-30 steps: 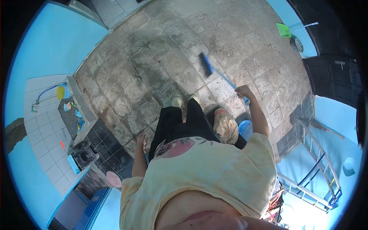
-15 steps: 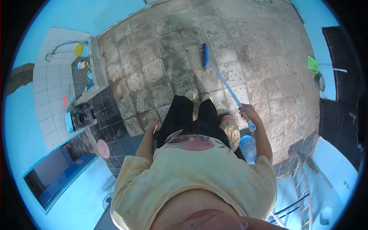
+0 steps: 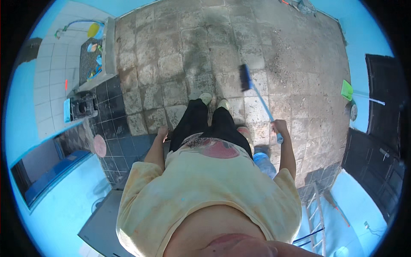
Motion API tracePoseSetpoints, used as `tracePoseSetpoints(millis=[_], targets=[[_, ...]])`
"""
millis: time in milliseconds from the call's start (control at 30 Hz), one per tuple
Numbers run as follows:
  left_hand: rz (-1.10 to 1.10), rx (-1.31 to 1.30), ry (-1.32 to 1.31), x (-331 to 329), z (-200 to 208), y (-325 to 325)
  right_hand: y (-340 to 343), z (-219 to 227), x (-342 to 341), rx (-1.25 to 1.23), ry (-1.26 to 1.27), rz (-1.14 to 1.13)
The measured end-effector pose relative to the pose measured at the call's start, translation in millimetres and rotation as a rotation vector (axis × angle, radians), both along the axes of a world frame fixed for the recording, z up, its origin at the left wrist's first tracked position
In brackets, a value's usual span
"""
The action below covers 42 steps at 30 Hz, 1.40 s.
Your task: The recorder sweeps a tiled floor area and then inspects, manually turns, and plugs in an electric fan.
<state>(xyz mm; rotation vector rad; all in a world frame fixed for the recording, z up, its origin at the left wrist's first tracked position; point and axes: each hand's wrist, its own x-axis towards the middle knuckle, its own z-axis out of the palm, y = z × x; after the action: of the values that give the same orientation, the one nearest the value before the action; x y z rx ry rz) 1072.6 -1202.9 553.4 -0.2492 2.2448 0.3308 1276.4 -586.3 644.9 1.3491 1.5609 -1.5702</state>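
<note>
A broom (image 3: 263, 100) with a light blue handle and a dark blue head (image 3: 245, 78) is in my right hand (image 3: 280, 127). My fingers are wrapped round the handle near its upper end. The broom's head is over the worn tile floor (image 3: 195, 56), ahead and slightly right of my feet; whether the bristles touch the tiles I cannot tell. My left hand (image 3: 163, 132) hangs beside my left thigh with its fingers curled and no object visible in it.
A blue-tinted water jug (image 3: 265, 164) stands close by my right leg, beside a partly hidden sack (image 3: 245, 133). A green dustpan (image 3: 346, 90) is at the right wall near dark doors (image 3: 382, 81). To the left are a basin area (image 3: 110, 47) and stove (image 3: 84, 107). A ladder (image 3: 316, 218) leans behind right.
The broom's head has swung nearer to me and a little to the right, its handle now steeper. My view has shifted; my left hand still hangs by my thigh.
</note>
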Motion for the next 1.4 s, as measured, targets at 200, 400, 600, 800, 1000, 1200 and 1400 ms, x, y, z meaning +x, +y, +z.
tracePoseSetpoints(millis=[200, 400, 600, 800, 1000, 1200, 1400], targets=[[-0.590, -0.017, -0.278, 49, -48, -23, -10, 17, -23, 0.721, -0.024, 0.106], [-1.239, -0.052, -0.273, 76, -66, -56, -52, 73, -19, 0.158, 0.207, -0.157], [0.507, 0.211, -0.515, 57, -22, -39, -84, 77, -43, -0.310, 0.185, -0.041], [0.601, 0.246, -0.353, 37, 23, -32, -130, 15, -66, -0.174, 0.187, 0.143], [0.534, 0.161, -0.307, 30, 17, -51, -53, 20, 0, 0.048, -0.003, -0.027], [0.471, 0.235, -0.366, 9, 8, -34, -70, 9, -29, 0.633, -0.116, 0.125], [0.044, 0.136, -0.295, -1, -36, -39, -97, 70, -6, 0.182, 0.119, -0.102]])
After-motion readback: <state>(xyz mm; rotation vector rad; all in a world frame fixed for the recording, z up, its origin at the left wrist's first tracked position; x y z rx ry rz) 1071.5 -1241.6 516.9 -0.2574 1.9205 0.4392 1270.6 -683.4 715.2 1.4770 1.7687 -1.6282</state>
